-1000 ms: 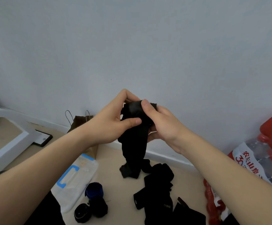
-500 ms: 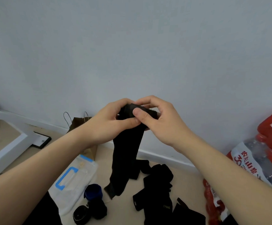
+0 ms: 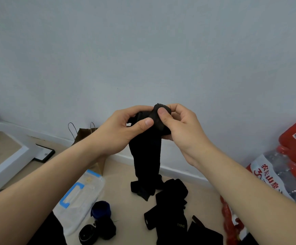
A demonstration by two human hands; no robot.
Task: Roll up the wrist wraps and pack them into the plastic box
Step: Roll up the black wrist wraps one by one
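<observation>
I'm getting soft, flat, fairly dim light, spreading evenly over the pale wall (image 3: 143, 41) and fading to a darker patch at the far left edge. Shadows on the floor (image 3: 122, 174) are looking faint. The black wrist wrap (image 3: 147, 156) is reading as one solid dark mass, folds barely showing. The wide lens is bowing the baseboard (image 3: 179, 171) and softening the bottle pack (image 3: 276, 177) at right.
</observation>
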